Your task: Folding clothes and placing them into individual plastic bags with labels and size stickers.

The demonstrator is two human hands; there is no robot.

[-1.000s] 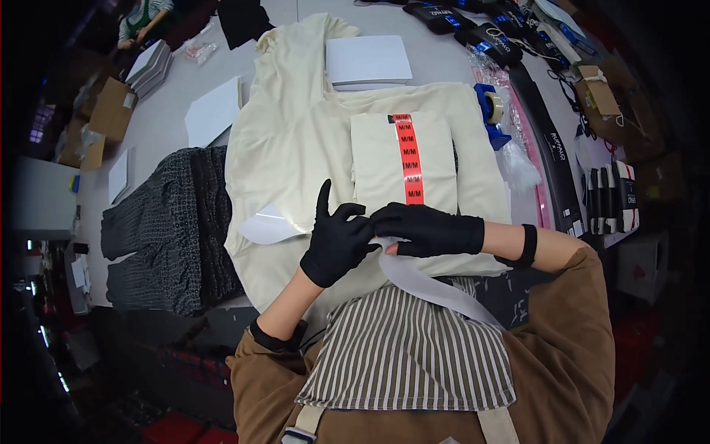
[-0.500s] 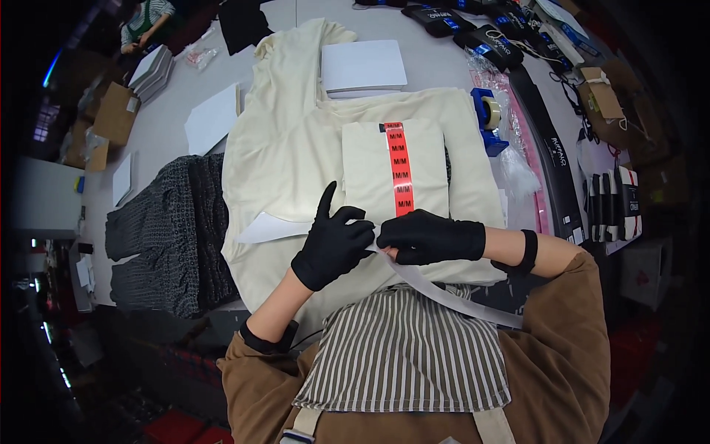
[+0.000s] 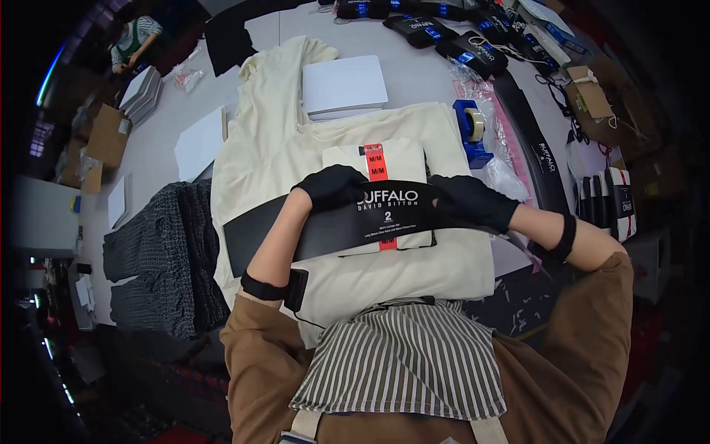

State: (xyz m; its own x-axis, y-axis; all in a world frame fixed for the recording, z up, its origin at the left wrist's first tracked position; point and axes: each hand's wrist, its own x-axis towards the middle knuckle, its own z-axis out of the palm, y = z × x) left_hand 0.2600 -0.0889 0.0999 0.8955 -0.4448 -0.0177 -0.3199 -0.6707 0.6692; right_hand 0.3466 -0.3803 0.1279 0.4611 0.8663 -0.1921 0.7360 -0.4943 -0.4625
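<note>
My gloved left hand point(image 3: 329, 186) grips the upper edge of a long black printed band point(image 3: 299, 231), stretched across a folded cream garment point(image 3: 346, 157) with a red label strip point(image 3: 376, 160). My gloved right hand point(image 3: 473, 198) pinches the band's right part, beside the folded garment. Both hands' fingertips are partly hidden. The folded garment lies on a larger spread of cream fabric point(image 3: 259, 118), with the band hiding its middle.
Dark patterned garments point(image 3: 151, 259) lie at left, a white paper stack point(image 3: 344, 85) behind. A blue tape dispenser point(image 3: 473, 144), plastic bags, dark strips point(image 3: 518, 118) and black packages point(image 3: 414, 29) are at right and back. Cardboard boxes flank the table point(image 3: 277, 18). A co-worker point(image 3: 133, 44) is at upper left.
My hands have moved apart from their joined position around a white strip. The black band now faces up across the folded garment, covering much of its red label.
</note>
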